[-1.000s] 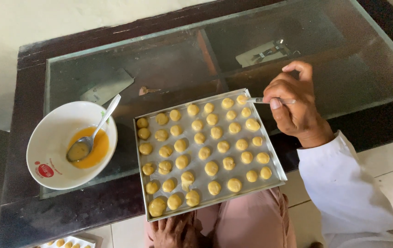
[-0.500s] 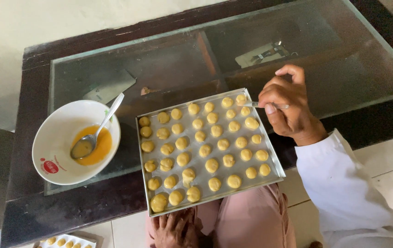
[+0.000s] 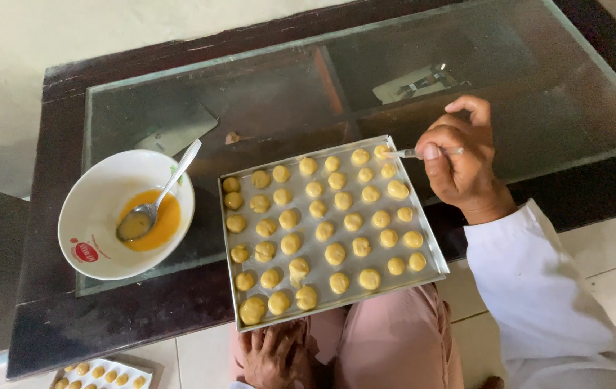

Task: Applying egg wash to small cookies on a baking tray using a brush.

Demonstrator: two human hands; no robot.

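A low table (image 3: 56, 317) with a dark wooden frame and one glass top (image 3: 265, 94) stands on a pale tiled floor, seen from above, with the person's knees in pink cloth just below its near edge.

The largest thing on it is one rectangular metal baking tray (image 3: 239, 317), lying slightly turned, its near edge hanging over the table's rim above the knees. On the tray sit small round balls of yellow dough (image 3: 335, 253) in roughly six rows of five or six; I count about thirty-three, though a few at the near left corner crowd together and the exact number is hard to fix.

To the left of the tray, apart from it, stands one white bowl (image 3: 95, 198) holding a pool of orange-yellow beaten egg. One metal spoon (image 3: 155, 205) lies in the bowl, its bowl in the liquid and its handle leaning over the far right rim.

The right hand (image 3: 463, 162), in a white sleeve, hovers at the tray's far right corner, thumb and fingers pinching one thin brush (image 3: 402, 153) whose tip rests on the corner ball.

The left hand (image 3: 275, 353) lies under the tray's near edge, fingers loosely spread, holding nothing visible.

At the bottom left, a second tray (image 3: 106, 374) of small dough balls is partly cut off.
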